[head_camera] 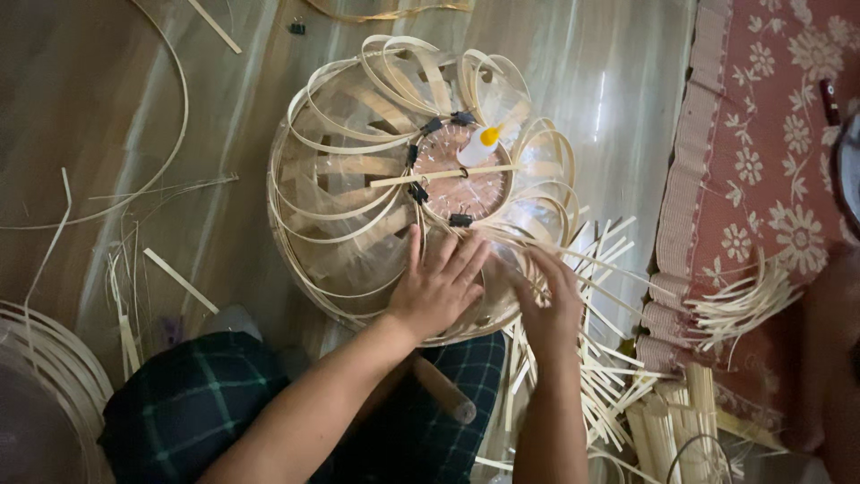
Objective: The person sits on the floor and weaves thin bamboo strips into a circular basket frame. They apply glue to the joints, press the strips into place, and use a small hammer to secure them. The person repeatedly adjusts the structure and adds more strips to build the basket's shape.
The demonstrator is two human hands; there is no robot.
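A round lamp-like frame of bent bamboo strips (pixel 358 188) lies on the floor before me, its strips looping out from a small central ring (pixel 457 175). Several black binder clips (pixel 461 219) pinch strips to that ring. A small white glue bottle with a yellow cap (pixel 479 145) rests on the ring. My left hand (pixel 439 287) presses flat, fingers spread, on the near side of the frame. My right hand (pixel 548 305) pinches thin bamboo strips (pixel 528 242) at the frame's near right edge.
Loose cut bamboo strips (pixel 609 358) lie piled at the right, more on a red floral mat (pixel 770 161). Long thin strips curve across the floor at left (pixel 134 197). Another bamboo ring piece (pixel 45 376) sits at lower left. A wooden handle (pixel 443 390) rests on my checked lap.
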